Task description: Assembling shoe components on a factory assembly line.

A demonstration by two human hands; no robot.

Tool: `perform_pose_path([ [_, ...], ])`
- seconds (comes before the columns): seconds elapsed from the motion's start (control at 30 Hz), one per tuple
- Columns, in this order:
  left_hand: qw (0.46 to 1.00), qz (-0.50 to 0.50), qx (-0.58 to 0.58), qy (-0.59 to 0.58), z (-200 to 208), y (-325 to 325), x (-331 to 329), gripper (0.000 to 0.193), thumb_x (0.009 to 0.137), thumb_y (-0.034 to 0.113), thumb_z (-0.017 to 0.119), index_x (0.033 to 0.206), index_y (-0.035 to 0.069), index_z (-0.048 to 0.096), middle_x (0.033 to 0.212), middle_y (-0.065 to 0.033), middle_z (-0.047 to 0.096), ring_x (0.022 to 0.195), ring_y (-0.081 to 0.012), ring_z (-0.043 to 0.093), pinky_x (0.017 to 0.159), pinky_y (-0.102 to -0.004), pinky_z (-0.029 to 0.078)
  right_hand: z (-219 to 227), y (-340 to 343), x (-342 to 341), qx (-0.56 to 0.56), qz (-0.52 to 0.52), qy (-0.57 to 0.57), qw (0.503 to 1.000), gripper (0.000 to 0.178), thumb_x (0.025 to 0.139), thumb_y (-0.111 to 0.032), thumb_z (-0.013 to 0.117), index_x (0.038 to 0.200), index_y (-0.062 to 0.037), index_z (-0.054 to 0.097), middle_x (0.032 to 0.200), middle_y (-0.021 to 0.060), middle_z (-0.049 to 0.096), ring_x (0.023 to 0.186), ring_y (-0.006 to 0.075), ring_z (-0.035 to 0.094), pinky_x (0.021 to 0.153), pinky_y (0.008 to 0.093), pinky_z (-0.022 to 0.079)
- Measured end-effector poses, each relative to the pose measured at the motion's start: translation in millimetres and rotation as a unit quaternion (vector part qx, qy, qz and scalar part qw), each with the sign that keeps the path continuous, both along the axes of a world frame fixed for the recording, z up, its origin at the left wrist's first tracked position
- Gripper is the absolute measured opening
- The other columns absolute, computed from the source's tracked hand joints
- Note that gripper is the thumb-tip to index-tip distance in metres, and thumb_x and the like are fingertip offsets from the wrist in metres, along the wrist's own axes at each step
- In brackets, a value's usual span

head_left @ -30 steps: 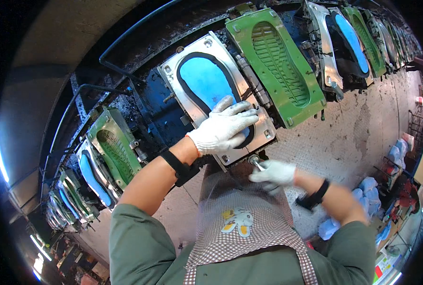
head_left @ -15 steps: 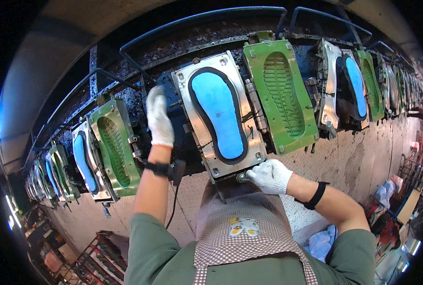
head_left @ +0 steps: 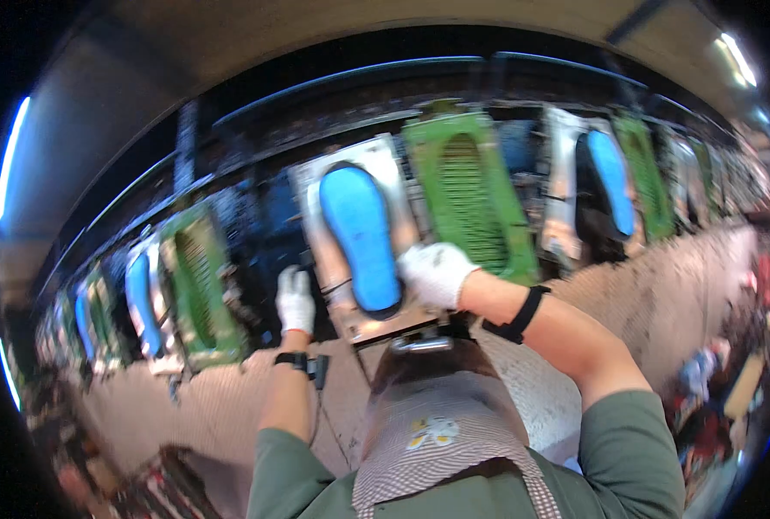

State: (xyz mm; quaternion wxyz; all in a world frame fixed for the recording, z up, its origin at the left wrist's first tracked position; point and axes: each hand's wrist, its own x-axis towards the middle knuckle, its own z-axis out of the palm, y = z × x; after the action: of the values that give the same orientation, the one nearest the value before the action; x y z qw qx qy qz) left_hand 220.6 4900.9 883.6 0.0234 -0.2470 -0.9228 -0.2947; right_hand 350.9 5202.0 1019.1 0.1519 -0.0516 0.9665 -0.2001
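A silver metal mould half [head_left: 348, 317] lies tilted in front of me, bearing a blue sole-shaped piece [head_left: 361, 233] with a dark rim. My right hand [head_left: 437, 273], in a white glove, is at the mould's lower right side, against the edge of the blue piece. Motion blur smears its fingertips, so its grip cannot be made out. Left of the mould is my left hand [head_left: 295, 301], also gloved, fingers stretched upward and nothing visible in it. Hinged on the right is a green mould half [head_left: 510, 203] with a ribbed sole-shaped hollow. A metal handle [head_left: 423, 344] sticks out below.
More open moulds line the bench both ways, among them a green half [head_left: 216, 307] at left and a silver half [head_left: 560, 208] at right. Dark rails [head_left: 359, 73] run behind. A checked apron [head_left: 450, 413] covers my front, close to the handle.
My right hand has left the handle and moved up to the mould's right side. My left hand has come down beside the mould. The whole view has shifted and blurred.
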Motion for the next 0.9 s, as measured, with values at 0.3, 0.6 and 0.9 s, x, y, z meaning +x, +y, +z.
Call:
perform_pose_path([
  [0.3, 0.659, 0.201, 0.442, -0.574, -106, -22, -27, 0.053, 0.101, 0.045, 0.037, 0.136, 0.008, 0.050, 0.124, -0.0087, 0.062, 0.109, -0.0305, 0.061, 0.100, -0.0418, 0.047, 35, 159, 220, 0.010, -0.138, -0.346, 0.928, 0.030, 0.085, -0.028, 0.051, 0.099, -0.0078, 0.069, 0.100, 0.0179, 0.070, 0.093, 0.0379, 0.067, 0.081, 0.0463, 0.052],
  [0.6, 0.961, -0.012, 0.267, -0.077, 173, 165, 101, 0.033, 0.094, 0.007, 0.053, 0.126, -0.003, 0.053, 0.127, -0.0127, 0.057, 0.118, -0.0239, 0.053, 0.104, -0.0392, 0.040, -16, 336, 94, 0.242, -0.292, 0.105, 0.919, 0.021, 0.092, -0.014, 0.043, 0.107, -0.0077, 0.058, 0.102, 0.0196, 0.063, 0.095, 0.0372, 0.063, 0.083, 0.0456, 0.049],
  [0.9, 0.982, -0.003, 0.084, -0.167, 89, 419, 229, 0.072, 0.084, 0.029, 0.067, 0.140, -0.005, 0.038, 0.142, -0.0278, 0.043, 0.131, -0.0392, 0.044, 0.109, -0.0403, 0.036, -48, 378, 105, 0.060, -0.294, 0.162, 0.940, 0.023, 0.091, -0.024, 0.053, 0.099, -0.0039, 0.061, 0.088, 0.0226, 0.066, 0.085, 0.0412, 0.064, 0.076, 0.0482, 0.051],
])
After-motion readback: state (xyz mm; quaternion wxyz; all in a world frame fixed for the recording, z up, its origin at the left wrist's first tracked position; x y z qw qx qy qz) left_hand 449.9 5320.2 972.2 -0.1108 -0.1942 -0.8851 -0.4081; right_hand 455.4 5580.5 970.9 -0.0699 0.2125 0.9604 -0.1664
